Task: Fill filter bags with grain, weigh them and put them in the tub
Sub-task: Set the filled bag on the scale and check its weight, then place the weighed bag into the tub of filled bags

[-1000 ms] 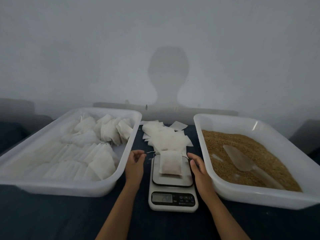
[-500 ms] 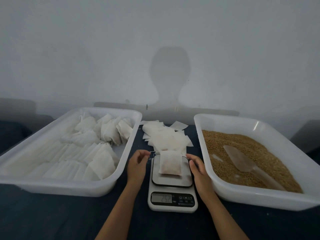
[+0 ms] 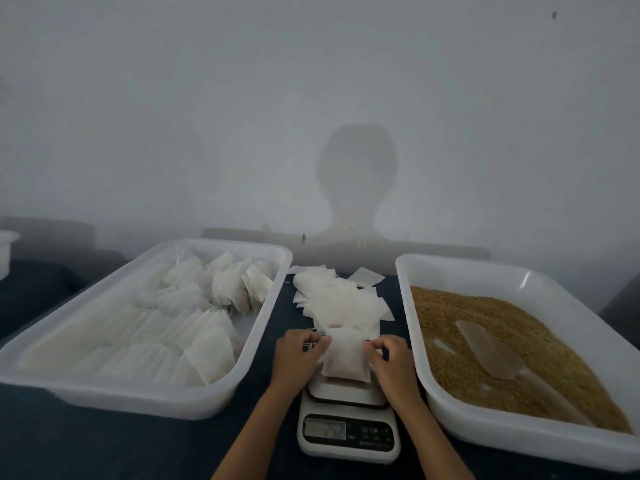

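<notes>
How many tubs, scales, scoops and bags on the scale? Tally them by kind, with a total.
Tubs: 2, the bag tub and the grain tub
Scale: 1
Scoop: 1
Filled bag on the scale: 1
Total: 5

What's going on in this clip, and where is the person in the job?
A person is bagging grain. Both hands, left hand and right hand, pinch the top corners of a filled filter bag sitting on the kitchen scale; its display is too blurred to read. Filled bags already lie in the left tub. The right tub holds loose grain with a scoop resting in it. Empty filter bags are piled behind the scale.
</notes>
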A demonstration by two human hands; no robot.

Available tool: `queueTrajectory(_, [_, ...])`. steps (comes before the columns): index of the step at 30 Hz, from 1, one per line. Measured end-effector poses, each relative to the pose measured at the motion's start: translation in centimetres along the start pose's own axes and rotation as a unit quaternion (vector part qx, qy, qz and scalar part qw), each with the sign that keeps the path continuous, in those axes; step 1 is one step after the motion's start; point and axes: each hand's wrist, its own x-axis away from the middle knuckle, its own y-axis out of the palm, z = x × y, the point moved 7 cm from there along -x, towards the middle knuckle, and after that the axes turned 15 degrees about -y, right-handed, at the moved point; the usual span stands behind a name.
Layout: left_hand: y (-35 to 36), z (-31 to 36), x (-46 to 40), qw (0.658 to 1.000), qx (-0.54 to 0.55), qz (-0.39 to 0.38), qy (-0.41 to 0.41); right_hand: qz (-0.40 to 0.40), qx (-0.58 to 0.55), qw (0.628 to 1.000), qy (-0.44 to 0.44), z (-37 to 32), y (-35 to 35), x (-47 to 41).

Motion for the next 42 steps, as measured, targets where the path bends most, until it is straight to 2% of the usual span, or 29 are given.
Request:
queueTrajectory(6, [0.4, 1.8, 0.9, 1.0, -0.031, 0.001, -0.003, -0.006, -0.001, 1.0, 0.013, -0.9, 0.7, -0.6])
queueTrajectory(9, [-0.6, 3.4, 1.6, 0.998, -0.036, 0.033, 0.033, 0.021, -0.004, 0.999, -0.029, -2.9, 0.3, -1.4])
queueTrajectory(13, [-2.2, 4.3, 1.8, 1.0, -0.011, -0.003, -0.001, 0.04, -0.019, 0.997, -0.063, -6.6, 0.9, -2.7])
queueTrajectory(17, [-7.1, 5.7, 0.8, 0.999, -0.013, 0.038, -0.006, 0.039, -0.054, 0.99, -0.125, -12.1, 3.0, -5.5])
queueTrajectory(20, [-12.2, 6.8, -0.6, 0.997, -0.014, 0.077, -0.02, 0.004, -0.068, 0.985, -0.157, -15.7, 5.9, -8.0])
queueTrajectory(22, [-15.5, 7.4, -1.9, 0.993, -0.058, 0.105, -0.017, -0.011, -0.076, 0.981, -0.18, -17.8, 8.1, -9.6])
queueTrajectory(26, [-19.3, 5.8, -4.9, 0.995, -0.052, 0.069, -0.05, -0.072, -0.064, 0.983, -0.155, -19.4, 13.2, -11.8])
queueTrajectory(28, [-20.1, 4.0, -6.4, 0.991, -0.084, 0.073, -0.078, -0.112, -0.039, 0.983, -0.138, -19.1, 16.0, -12.2])
queueTrajectory(32, [-20.2, -0.1, -8.5, 0.983, -0.082, 0.049, -0.159, -0.193, 0.054, 0.974, -0.107, -17.1, 20.8, -12.5])
queueTrajectory(35, [-20.2, -2.4, -9.4, 0.964, -0.165, 0.062, -0.199, -0.255, 0.1, 0.959, -0.07, -15.8, 23.3, -12.7])
queueTrajectory(37, [-20.5, -3.3, -9.6, 0.946, -0.233, 0.081, -0.211, -0.296, 0.111, 0.948, -0.048, -15.3, 24.6, -12.4])
queueTrajectory(42, [-20.6, -4.8, -10.3, 0.922, -0.297, 0.089, -0.232, -0.366, 0.092, 0.926, -0.015, -14.6, 25.9, -11.9])
